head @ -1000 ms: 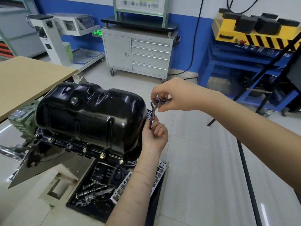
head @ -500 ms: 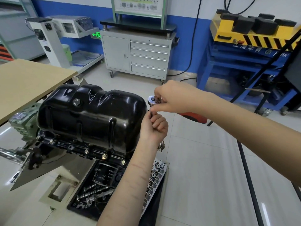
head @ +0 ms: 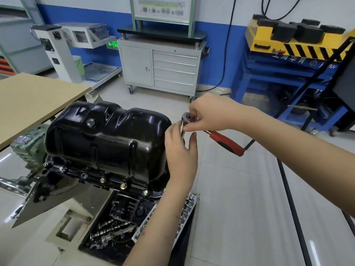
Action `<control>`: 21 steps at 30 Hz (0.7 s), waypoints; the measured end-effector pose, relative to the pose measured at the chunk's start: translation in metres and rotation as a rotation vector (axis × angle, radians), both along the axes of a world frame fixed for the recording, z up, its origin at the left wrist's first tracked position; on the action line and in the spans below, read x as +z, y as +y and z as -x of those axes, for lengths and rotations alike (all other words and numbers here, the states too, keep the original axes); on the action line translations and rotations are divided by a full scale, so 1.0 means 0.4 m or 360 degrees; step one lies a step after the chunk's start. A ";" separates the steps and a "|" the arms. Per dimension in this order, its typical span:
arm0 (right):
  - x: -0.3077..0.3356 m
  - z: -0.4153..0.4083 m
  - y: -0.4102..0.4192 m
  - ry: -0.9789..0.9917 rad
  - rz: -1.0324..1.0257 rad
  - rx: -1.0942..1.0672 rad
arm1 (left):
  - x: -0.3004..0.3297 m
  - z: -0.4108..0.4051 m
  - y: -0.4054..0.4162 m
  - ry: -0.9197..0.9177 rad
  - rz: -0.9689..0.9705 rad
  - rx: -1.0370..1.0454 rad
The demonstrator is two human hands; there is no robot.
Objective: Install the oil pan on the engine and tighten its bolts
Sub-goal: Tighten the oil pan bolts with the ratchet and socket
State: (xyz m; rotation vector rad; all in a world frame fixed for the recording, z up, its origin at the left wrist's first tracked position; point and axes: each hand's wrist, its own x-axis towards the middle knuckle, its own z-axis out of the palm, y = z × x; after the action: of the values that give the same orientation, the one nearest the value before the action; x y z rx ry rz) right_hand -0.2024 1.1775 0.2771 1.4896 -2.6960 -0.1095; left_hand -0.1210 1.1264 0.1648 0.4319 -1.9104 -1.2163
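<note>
A glossy black oil pan (head: 107, 137) sits upside up on the engine, with several bolts (head: 123, 186) along its near flange. At the pan's right end stands a ratchet wrench (head: 226, 141) with a red handle pointing right and a steel extension going down. My right hand (head: 209, 114) pinches the ratchet head from above. My left hand (head: 181, 150) holds the extension shaft just below the head, fingers loosely around it. The socket end and the bolt under it are hidden behind my left hand.
A black tray (head: 115, 235) of loose engine parts lies below the engine. A wooden table (head: 32, 100) stands at left. Behind are a grey tool cabinet (head: 159, 68) and a blue and yellow stand (head: 292, 60). A black cable (head: 292, 208) runs across the floor at right.
The ratchet handle has swung out to the right, its red grip now showing. My left hand has loosened from a tight fist to looser fingers on the extension.
</note>
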 end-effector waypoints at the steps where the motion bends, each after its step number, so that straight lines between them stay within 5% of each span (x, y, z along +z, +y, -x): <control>1: 0.001 0.000 0.003 -0.0042 -0.0007 0.0024 | 0.003 0.005 -0.009 -0.0051 -0.0039 -0.0038; 5: 0.009 -0.002 0.017 -0.0129 -0.0024 0.0138 | -0.007 0.018 -0.034 -0.0189 -0.0014 -0.0021; 15: 0.012 0.005 -0.026 0.0243 -0.0245 0.0294 | -0.016 0.022 -0.022 -0.0151 -0.0127 0.0000; 21: 0.016 0.002 -0.016 0.0100 -0.0182 0.0290 | -0.025 0.040 -0.019 -0.0156 -0.0137 0.0037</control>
State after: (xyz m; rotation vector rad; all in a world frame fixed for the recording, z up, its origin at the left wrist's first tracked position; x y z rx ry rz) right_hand -0.2034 1.1710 0.2836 1.7243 -2.5301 -0.3007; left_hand -0.1370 1.1186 0.1550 0.5667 -1.9349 -1.2864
